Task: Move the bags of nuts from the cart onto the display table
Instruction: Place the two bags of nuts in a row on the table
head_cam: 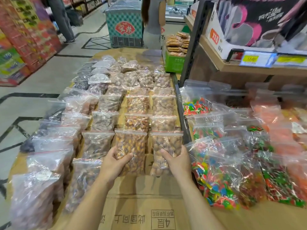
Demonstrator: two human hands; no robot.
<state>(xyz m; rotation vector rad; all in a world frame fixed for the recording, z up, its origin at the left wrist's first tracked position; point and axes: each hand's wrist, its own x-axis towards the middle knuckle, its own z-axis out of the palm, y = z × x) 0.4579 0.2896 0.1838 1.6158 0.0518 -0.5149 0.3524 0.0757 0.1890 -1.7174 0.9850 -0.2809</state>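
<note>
You face a shop aisle: grey floor [49, 77] with dark inlaid lines, a teal freezer [124, 25] (red fan emblem) ahead, wooden shelving [232, 67] right, red cartons [33, 39] stacked left.

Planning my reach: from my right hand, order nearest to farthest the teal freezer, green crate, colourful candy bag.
Your right hand, holding a nut bag:
1. colourful candy bag, just right.
2. green crate, by shelf.
3. teal freezer, far ahead.

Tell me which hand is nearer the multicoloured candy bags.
Right. The right hand, gripping a pale nut bag, is just beside the candy bags; the left hand, gripping a darker nut bag, is one column farther left.
</note>
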